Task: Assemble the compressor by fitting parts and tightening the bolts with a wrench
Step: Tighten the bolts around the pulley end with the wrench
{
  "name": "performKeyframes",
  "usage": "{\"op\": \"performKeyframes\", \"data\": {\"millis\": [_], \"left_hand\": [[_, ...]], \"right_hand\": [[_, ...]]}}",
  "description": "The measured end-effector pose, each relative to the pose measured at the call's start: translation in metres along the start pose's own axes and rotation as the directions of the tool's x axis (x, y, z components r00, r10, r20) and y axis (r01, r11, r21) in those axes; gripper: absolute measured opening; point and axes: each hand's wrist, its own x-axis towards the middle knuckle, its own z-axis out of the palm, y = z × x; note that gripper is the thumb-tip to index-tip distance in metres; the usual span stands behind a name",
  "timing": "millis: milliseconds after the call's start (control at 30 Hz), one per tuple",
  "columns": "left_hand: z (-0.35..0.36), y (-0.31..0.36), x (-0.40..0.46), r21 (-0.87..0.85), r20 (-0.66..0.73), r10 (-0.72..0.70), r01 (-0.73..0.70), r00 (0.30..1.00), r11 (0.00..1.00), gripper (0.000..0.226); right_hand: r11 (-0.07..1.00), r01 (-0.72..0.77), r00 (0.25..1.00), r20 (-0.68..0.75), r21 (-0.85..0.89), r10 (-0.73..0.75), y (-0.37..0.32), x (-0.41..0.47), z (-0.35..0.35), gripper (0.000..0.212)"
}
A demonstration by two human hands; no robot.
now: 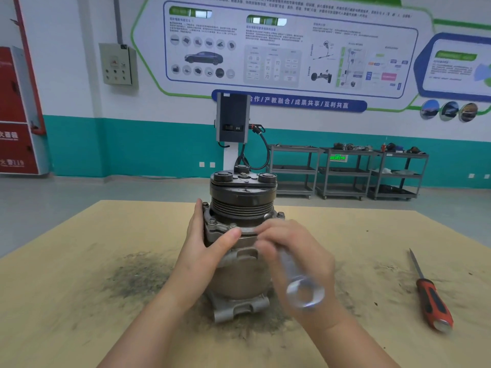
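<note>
On the tan, grit-smeared wooden table (79,261) the grey metal compressor (240,235) stands on end. Our left hand (210,243) grips its flange; if that slackens, it may tip. Our right hand (295,251) clutches the blurred silver ring wrench (300,282), which could slip off a bolt.

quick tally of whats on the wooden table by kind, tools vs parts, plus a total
Compressors: 1, the compressor standing upright, steadied by the left hand.
Wrenches: 1, the wrench, blurred, held in the right hand.
Screwdrivers: 1, the screwdriver with a red and black handle, lying apart on the right of the table.
Total: 3
</note>
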Motion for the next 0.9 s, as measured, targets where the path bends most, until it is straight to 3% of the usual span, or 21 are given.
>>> {"op": "performKeyframes", "data": {"millis": [100,233,333,433,533,633,700,800,900], "left_hand": [[0.001,-0.002,0.001,0.011,-0.003,-0.012,0.012,1.000,1.000,0.112],[0.000,-0.003,0.002,-0.003,-0.022,0.000,0.000,1.000,1.000,0.109],[0.004,-0.003,-0.002,-0.035,-0.077,0.062,-0.065,0.995,0.997,0.102],[0.013,-0.002,-0.008,-0.075,-0.181,0.198,-0.215,0.963,0.974,0.059],[0.023,0.000,-0.013,0.012,-0.271,0.258,-0.265,0.927,0.964,0.026],[0.029,0.001,-0.017,0.032,-0.382,0.235,-0.241,0.894,0.970,0.022],[0.032,0.002,-0.019,0.005,-0.420,0.220,-0.240,0.881,0.971,0.022],[0.033,0.001,-0.019,-0.039,-0.425,0.212,-0.252,0.880,0.967,0.010],[0.032,0.001,-0.018,-0.040,-0.411,0.215,-0.254,0.886,0.966,0.012]], "right_hand": [[0.959,-0.204,0.951,-0.192,0.198,0.242,-0.004,0.011,-0.007,0.018],[0.772,-0.420,0.732,-0.325,0.476,0.599,0.000,0.020,-0.014,0.022],[0.635,-0.481,0.622,-0.275,0.605,0.733,0.008,0.024,-0.019,0.024],[0.493,-0.486,0.551,-0.185,0.721,0.814,0.015,0.027,-0.023,0.024],[0.338,-0.493,0.468,-0.083,0.802,0.880,0.023,0.026,-0.026,0.026],[0.246,-0.482,0.408,-0.033,0.841,0.913,0.027,0.025,-0.027,0.028],[0.369,-0.483,0.469,-0.122,0.794,0.875,0.025,0.022,-0.023,0.027],[0.741,-0.413,0.708,-0.325,0.530,0.627,0.015,0.012,-0.013,0.026],[0.942,-0.257,0.919,-0.248,0.214,0.307,0.006,0.002,-0.004,0.026]]}}
